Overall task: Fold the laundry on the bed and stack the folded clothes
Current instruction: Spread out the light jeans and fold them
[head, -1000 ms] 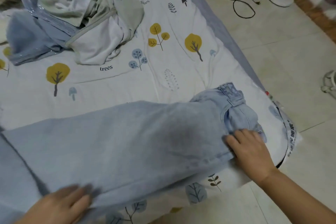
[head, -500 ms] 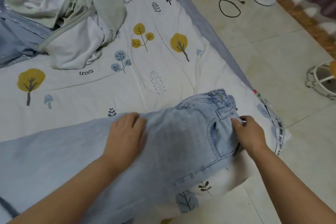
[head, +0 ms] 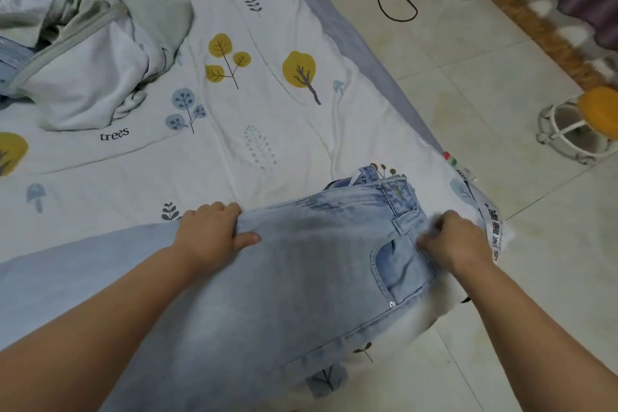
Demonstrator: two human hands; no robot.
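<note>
Jeans (head: 301, 284) spread across bed (head: 267, 130) at 6 o'clock, far edge gripped by left hand (head: 210, 234), waistband at 3 o'clock pinched by right hand (head: 454, 244), unfolded laundry heap (head: 83, 43) at 10 o'clock.

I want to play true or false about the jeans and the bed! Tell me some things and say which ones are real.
1. Both hands hold the light blue jeans. True.
2. The right hand grips near the waistband. True.
3. The bed sheet has cats printed on it. False: it has trees, leaves and mushrooms.
4. A pile of unfolded clothes lies at the far left of the bed. True.
5. The left hand holds a sock. False: it grips the jeans' far edge.
</note>
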